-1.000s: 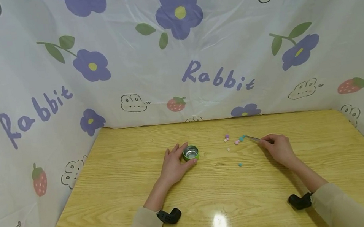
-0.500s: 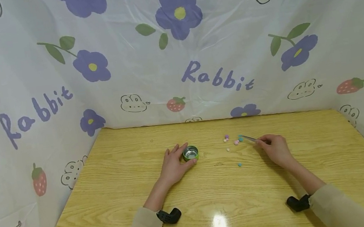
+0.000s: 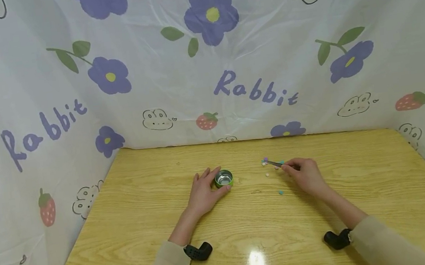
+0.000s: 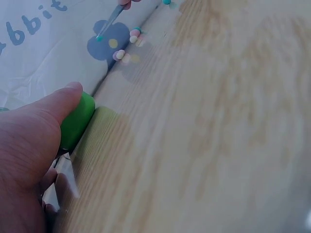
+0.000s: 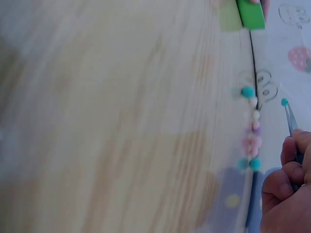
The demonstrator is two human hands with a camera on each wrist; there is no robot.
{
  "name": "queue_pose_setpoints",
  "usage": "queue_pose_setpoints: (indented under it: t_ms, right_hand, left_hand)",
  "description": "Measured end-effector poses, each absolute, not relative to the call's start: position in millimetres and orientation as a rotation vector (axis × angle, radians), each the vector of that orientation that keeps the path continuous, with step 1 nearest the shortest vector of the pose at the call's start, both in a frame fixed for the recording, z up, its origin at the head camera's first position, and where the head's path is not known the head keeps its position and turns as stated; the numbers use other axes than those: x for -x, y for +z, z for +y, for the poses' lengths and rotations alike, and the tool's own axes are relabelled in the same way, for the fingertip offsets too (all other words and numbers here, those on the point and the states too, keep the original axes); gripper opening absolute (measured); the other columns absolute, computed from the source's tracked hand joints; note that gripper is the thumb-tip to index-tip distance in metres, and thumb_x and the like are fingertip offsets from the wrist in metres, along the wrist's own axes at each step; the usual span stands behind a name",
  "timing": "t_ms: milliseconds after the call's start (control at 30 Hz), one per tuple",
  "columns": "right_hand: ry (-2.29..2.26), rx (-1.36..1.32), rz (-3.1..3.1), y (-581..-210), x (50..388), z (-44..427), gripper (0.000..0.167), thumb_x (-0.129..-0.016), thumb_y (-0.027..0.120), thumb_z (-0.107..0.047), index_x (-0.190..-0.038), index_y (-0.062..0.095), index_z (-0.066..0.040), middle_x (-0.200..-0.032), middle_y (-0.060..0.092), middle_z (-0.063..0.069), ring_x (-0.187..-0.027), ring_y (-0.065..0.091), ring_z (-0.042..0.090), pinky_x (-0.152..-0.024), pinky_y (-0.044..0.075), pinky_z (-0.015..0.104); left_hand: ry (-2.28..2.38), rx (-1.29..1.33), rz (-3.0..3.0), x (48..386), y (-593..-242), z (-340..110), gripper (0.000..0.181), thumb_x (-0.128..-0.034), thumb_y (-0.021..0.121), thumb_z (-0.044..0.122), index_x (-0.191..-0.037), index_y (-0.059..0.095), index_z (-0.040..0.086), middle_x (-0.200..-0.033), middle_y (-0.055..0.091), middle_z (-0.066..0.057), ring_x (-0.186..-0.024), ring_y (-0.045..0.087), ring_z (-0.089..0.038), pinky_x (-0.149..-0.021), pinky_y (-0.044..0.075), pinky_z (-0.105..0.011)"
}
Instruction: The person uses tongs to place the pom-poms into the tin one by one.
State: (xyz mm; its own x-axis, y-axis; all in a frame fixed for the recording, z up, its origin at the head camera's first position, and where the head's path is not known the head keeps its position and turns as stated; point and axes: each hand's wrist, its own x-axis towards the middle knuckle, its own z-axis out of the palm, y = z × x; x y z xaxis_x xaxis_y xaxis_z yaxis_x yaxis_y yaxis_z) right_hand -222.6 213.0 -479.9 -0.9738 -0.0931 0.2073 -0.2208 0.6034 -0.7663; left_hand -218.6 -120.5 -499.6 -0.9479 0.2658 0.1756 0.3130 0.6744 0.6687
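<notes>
A small round green tin (image 3: 224, 179), silvery inside, stands on the table with its top uncovered. My left hand (image 3: 203, 195) holds it, thumb at the near side and fingers at the far side; the left wrist view shows the thumb against the green wall (image 4: 77, 121). My right hand (image 3: 308, 176) pinches metal tweezers (image 3: 274, 164). In the right wrist view a teal bead (image 5: 285, 102) sits at the tweezers' tips, raised above the table. Below and around lie small pink, white, purple and teal beads, among them a teal one (image 3: 281, 193) nearer the front.
The wooden table (image 3: 142, 182) ends at the back against a hanging cloth (image 3: 165, 80) printed with flowers, strawberries and rabbits. Black devices are strapped to both wrists, the left (image 3: 198, 252) and the right (image 3: 337, 239). Light glares off the table's front middle.
My right hand has moved left with the tweezers, carrying a teal bead from the right end of the bead group to above its left part. My left hand has stayed on the tin.
</notes>
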Motion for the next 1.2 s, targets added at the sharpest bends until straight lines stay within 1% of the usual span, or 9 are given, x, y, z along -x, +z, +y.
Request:
queue_pose_setpoints:
  t_ms: [300,500,533,633,733,767,867,1067,1200]
  right_hand:
    - [1.419,-0.388,-2.644,-474,223,179,0.014,-0.098,0.071,-0.010,-0.097,0.076,0.003,-0.075,0.068,0.008,-0.064,0.056,0.016,-0.055,0.044,0.025]
    - [1.507,-0.453,-2.647,-475,223,155,0.012,-0.098,0.071,-0.008,-0.096,0.076,0.003,-0.072,0.064,0.004,-0.056,0.044,0.012,-0.053,0.036,0.025]
    - [1.512,-0.460,-2.650,-475,223,151,0.012,-0.098,0.071,-0.008,-0.096,0.076,0.002,-0.072,0.064,0.004,-0.056,0.044,0.011,-0.057,0.042,0.024]
    - [1.508,-0.488,-2.653,-475,224,140,0.012,-0.098,0.071,-0.010,-0.098,0.077,0.001,-0.073,0.065,0.004,-0.057,0.047,0.011,-0.062,0.044,0.024]
    - [1.511,-0.515,-2.661,-475,224,131,0.013,-0.098,0.071,-0.010,-0.099,0.077,0.001,-0.075,0.067,0.006,-0.059,0.050,0.012,-0.061,0.046,0.024]
    - [1.515,-0.526,-2.661,-475,224,129,0.013,-0.098,0.071,-0.010,-0.099,0.077,0.001,-0.075,0.067,0.007,-0.058,0.050,0.012,-0.055,0.041,0.025]
    - [1.525,-0.547,-2.667,-476,224,124,0.013,-0.099,0.070,-0.010,-0.100,0.077,0.001,-0.076,0.068,0.007,-0.057,0.050,0.012,-0.052,0.041,0.024]
    - [1.540,-0.536,-2.672,-479,223,122,0.011,-0.098,0.070,-0.009,-0.099,0.076,0.001,-0.076,0.068,0.006,-0.055,0.051,0.011,-0.050,0.042,0.024]
    - [1.548,-0.521,-2.678,-480,223,121,0.012,-0.098,0.071,-0.010,-0.101,0.077,0.001,-0.079,0.069,0.007,-0.060,0.054,0.011,-0.053,0.044,0.023]
  left_hand:
    - [-1.134,0.482,-2.824,220,-501,-120,0.069,-0.0927,0.078,0.038,-0.151,0.053,0.010,-0.148,0.054,-0.022,-0.146,0.037,-0.039,-0.123,0.011,-0.060]
    - [-1.130,0.477,-2.829,220,-501,-120,0.069,-0.0927,0.078,0.039,-0.150,0.054,0.010,-0.148,0.053,-0.022,-0.146,0.037,-0.039,-0.123,0.011,-0.060]
    - [-1.128,0.475,-2.827,220,-501,-120,0.068,-0.0926,0.078,0.038,-0.150,0.055,0.010,-0.147,0.054,-0.022,-0.146,0.037,-0.040,-0.123,0.012,-0.060]
    - [-1.127,0.468,-2.824,220,-500,-120,0.067,-0.0926,0.078,0.038,-0.149,0.055,0.010,-0.147,0.054,-0.022,-0.146,0.038,-0.040,-0.123,0.012,-0.060]
    - [-1.125,0.464,-2.829,219,-499,-119,0.067,-0.0928,0.078,0.038,-0.150,0.055,0.010,-0.147,0.054,-0.022,-0.146,0.038,-0.040,-0.123,0.012,-0.060]
    - [-1.127,0.462,-2.831,219,-499,-119,0.067,-0.0929,0.078,0.039,-0.150,0.055,0.010,-0.148,0.053,-0.022,-0.146,0.037,-0.040,-0.123,0.011,-0.060]
    - [-1.121,0.458,-2.835,219,-499,-119,0.068,-0.0929,0.078,0.039,-0.150,0.055,0.011,-0.149,0.052,-0.022,-0.146,0.037,-0.040,-0.123,0.012,-0.060]
    - [-1.112,0.463,-2.840,221,-501,-119,0.068,-0.0931,0.077,0.040,-0.150,0.054,0.011,-0.149,0.052,-0.022,-0.146,0.037,-0.039,-0.123,0.012,-0.060]
    - [-1.107,0.467,-2.836,221,-501,-120,0.068,-0.0930,0.077,0.041,-0.150,0.055,0.011,-0.149,0.053,-0.021,-0.146,0.037,-0.039,-0.123,0.012,-0.060]
